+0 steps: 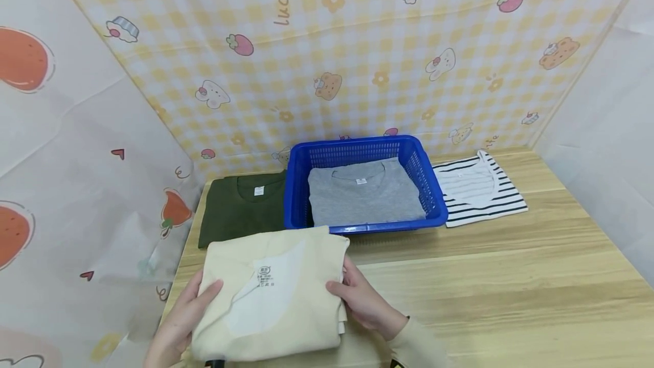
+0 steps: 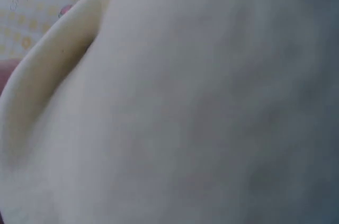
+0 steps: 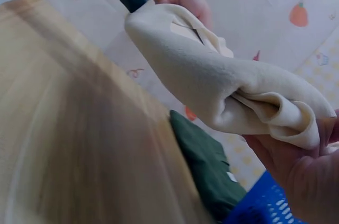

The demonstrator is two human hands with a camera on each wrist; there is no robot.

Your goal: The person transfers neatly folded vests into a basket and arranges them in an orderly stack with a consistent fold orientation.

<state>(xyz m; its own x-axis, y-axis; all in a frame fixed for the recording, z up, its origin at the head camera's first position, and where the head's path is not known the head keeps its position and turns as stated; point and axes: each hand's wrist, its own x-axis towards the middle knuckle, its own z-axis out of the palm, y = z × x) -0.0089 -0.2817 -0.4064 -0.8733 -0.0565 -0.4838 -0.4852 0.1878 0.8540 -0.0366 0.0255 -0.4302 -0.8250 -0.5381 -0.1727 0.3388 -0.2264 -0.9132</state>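
Note:
Both hands hold a folded cream shirt (image 1: 311, 277) up in front of the blue basket. My left hand (image 1: 179, 317) grips its left side, thumb on top and the other fingers hidden beneath. At its right edge, my right hand (image 1: 365, 300) pinches the folded layers, the thumb lying over the upper face. A printed label shows inside the pale neck area. In the right wrist view the shirt (image 3: 185, 70) is seen from its edge, with rolled layers, raised above the table. Cream cloth (image 2: 175, 102) fills most of the left wrist view.
A blue plastic basket (image 1: 365, 227) holds a folded grey shirt (image 1: 363, 200). To its left lies a folded dark green shirt (image 1: 240, 217), and to its right a striped black-and-white shirt (image 1: 477, 192). The wooden table (image 1: 511, 294) meets patterned cloth walls at the back and sides.

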